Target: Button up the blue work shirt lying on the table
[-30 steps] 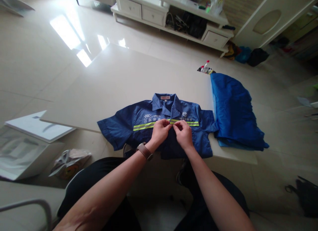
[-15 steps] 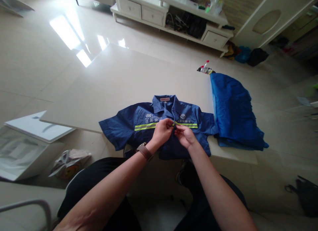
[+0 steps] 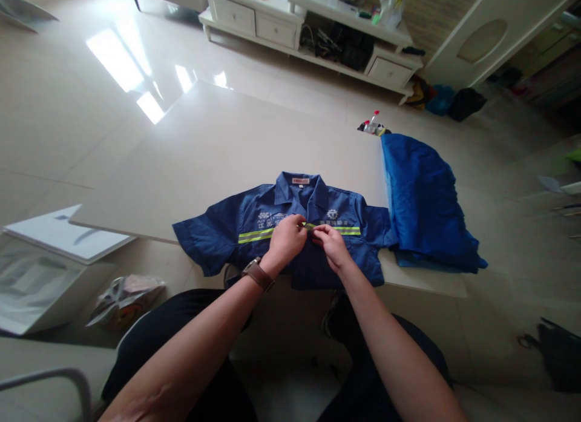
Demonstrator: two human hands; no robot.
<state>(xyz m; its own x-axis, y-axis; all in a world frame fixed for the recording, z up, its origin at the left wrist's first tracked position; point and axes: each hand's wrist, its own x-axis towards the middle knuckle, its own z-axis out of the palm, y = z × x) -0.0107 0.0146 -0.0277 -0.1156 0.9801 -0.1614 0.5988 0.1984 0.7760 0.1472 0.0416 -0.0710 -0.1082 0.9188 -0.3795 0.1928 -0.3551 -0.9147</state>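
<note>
A dark blue work shirt (image 3: 218, 231) with a yellow reflective stripe lies face up on the near edge of a low white table (image 3: 218, 149), collar away from me. My left hand (image 3: 287, 240), with a brown watch on its wrist, pinches the shirt's front placket at the stripe. My right hand (image 3: 331, 246) pinches the same placket just beside it, fingertips almost touching the left hand's. Both hands are closed on the cloth at the centre of the chest.
A pile of brighter blue cloth (image 3: 422, 198) lies on the table's right end, with small bottles (image 3: 372, 126) behind it. A white box (image 3: 49, 270) and a crumpled bag (image 3: 124, 292) sit on the floor at left. A white cabinet (image 3: 308, 28) stands far back.
Both hands stayed pinched at the shirt's front, shifting slightly along the placket. The view moved a little; the shirt barely shifted.
</note>
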